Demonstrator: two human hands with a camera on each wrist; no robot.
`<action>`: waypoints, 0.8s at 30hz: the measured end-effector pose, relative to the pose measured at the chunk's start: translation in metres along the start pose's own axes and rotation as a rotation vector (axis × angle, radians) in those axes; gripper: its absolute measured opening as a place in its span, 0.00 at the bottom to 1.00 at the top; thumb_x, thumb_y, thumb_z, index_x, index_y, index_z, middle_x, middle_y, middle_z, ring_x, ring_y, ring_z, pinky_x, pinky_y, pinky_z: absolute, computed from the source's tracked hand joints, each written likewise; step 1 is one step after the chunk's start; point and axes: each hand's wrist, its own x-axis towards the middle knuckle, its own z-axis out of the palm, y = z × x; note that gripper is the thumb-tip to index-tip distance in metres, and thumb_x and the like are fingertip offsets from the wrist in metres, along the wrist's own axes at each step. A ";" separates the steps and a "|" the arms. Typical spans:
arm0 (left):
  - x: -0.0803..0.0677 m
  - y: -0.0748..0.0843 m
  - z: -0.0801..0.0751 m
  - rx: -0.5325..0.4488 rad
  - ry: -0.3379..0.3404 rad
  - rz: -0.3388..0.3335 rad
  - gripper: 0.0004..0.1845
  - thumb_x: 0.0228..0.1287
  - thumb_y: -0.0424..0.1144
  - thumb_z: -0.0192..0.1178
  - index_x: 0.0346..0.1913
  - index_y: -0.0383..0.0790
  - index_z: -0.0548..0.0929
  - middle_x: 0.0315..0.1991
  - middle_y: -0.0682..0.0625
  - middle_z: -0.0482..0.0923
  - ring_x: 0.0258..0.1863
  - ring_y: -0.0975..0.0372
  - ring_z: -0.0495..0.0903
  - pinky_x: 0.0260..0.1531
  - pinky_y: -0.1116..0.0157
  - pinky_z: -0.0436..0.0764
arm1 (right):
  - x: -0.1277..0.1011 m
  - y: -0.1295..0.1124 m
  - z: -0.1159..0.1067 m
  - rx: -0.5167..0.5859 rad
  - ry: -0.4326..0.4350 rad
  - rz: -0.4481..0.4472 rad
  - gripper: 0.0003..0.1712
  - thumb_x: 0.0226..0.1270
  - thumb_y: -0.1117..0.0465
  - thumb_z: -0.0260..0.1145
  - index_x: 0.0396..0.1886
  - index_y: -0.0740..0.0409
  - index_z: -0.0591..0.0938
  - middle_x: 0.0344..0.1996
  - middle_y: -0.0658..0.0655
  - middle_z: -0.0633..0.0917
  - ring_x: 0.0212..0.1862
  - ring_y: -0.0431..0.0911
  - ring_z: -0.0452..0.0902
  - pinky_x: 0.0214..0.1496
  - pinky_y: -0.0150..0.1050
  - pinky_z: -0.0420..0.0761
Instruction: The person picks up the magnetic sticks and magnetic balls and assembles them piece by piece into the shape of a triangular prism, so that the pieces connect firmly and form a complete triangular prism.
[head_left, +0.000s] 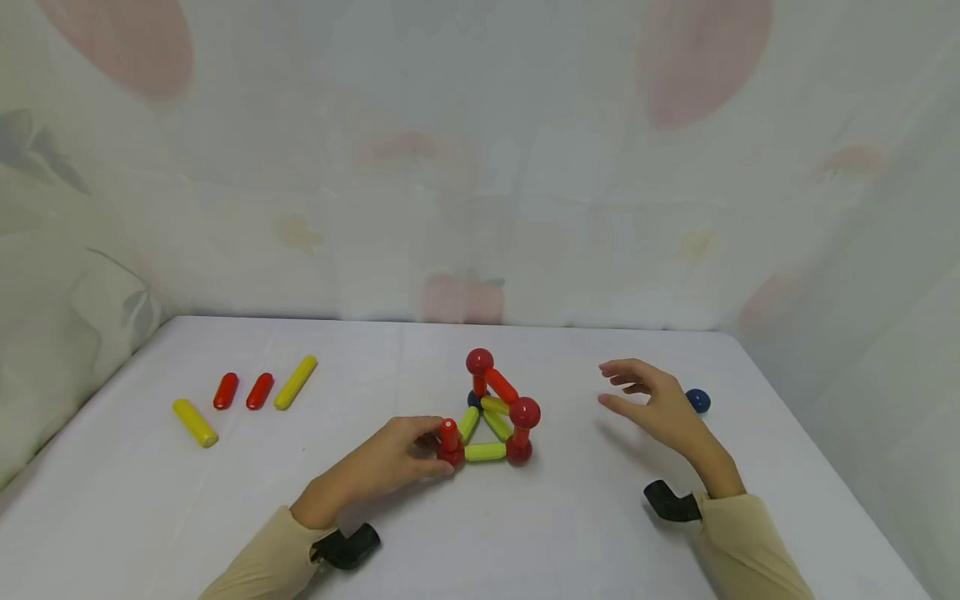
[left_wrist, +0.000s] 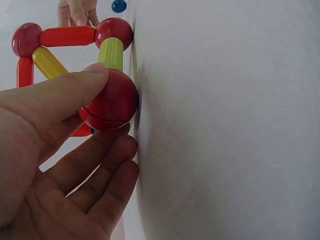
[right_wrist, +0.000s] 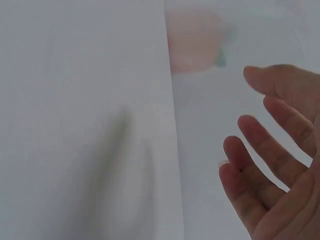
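Observation:
A magnetic rod-and-ball frame stands mid-table, with yellow-green rods (head_left: 485, 452) forming its triangular base. Red uprights rise from the corners; two carry upper red balls (head_left: 524, 412) linked by a slanting red rod (head_left: 502, 387). A dark blue ball (head_left: 476, 399) forms the back base corner. With thumb and fingers, my left hand (head_left: 390, 458) pinches the front-left red ball (left_wrist: 111, 102), which bears a short red rod (head_left: 448, 433) with no ball on top. My right hand (head_left: 663, 410) hovers right of the frame, fingers spread and loosely bent, holding nothing.
Toward the left lie two short red rods (head_left: 226, 391) and two longer yellow rods (head_left: 296, 382). A loose blue ball (head_left: 698, 401) sits at the right, beyond my right wrist. Patterned cloth (head_left: 570, 192) hangs behind the table's back edge.

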 end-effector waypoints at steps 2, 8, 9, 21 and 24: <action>0.000 0.000 0.000 -0.002 -0.002 -0.003 0.13 0.59 0.41 0.71 0.46 0.48 0.82 0.42 0.59 0.82 0.43 0.64 0.78 0.47 0.68 0.81 | -0.001 0.005 -0.005 -0.009 0.011 0.004 0.26 0.64 0.54 0.72 0.60 0.58 0.78 0.56 0.60 0.83 0.55 0.54 0.79 0.55 0.30 0.79; 0.000 0.000 0.000 -0.008 -0.004 -0.015 0.15 0.60 0.42 0.71 0.49 0.47 0.82 0.42 0.58 0.82 0.43 0.64 0.78 0.47 0.68 0.81 | -0.005 0.013 -0.018 -0.066 0.052 0.010 0.26 0.65 0.54 0.71 0.60 0.57 0.79 0.56 0.59 0.83 0.55 0.52 0.77 0.56 0.26 0.76; 0.000 -0.001 -0.001 -0.006 -0.003 -0.017 0.16 0.60 0.42 0.71 0.49 0.46 0.82 0.43 0.58 0.82 0.44 0.64 0.78 0.47 0.68 0.81 | -0.005 0.014 -0.020 -0.079 0.061 0.008 0.25 0.65 0.54 0.71 0.59 0.57 0.79 0.55 0.59 0.83 0.55 0.52 0.77 0.56 0.26 0.76; 0.000 -0.001 -0.001 -0.009 0.001 -0.010 0.17 0.60 0.43 0.71 0.51 0.46 0.82 0.43 0.59 0.83 0.44 0.65 0.79 0.48 0.68 0.82 | -0.014 0.029 -0.048 -0.239 0.050 0.152 0.29 0.65 0.57 0.70 0.63 0.62 0.75 0.60 0.70 0.77 0.64 0.65 0.69 0.62 0.65 0.69; 0.000 -0.001 -0.001 -0.009 -0.001 -0.011 0.18 0.60 0.43 0.71 0.52 0.46 0.82 0.43 0.58 0.83 0.44 0.65 0.79 0.49 0.68 0.82 | -0.017 0.035 -0.054 -0.253 0.029 0.186 0.30 0.65 0.56 0.70 0.64 0.63 0.74 0.62 0.70 0.76 0.65 0.66 0.67 0.63 0.66 0.68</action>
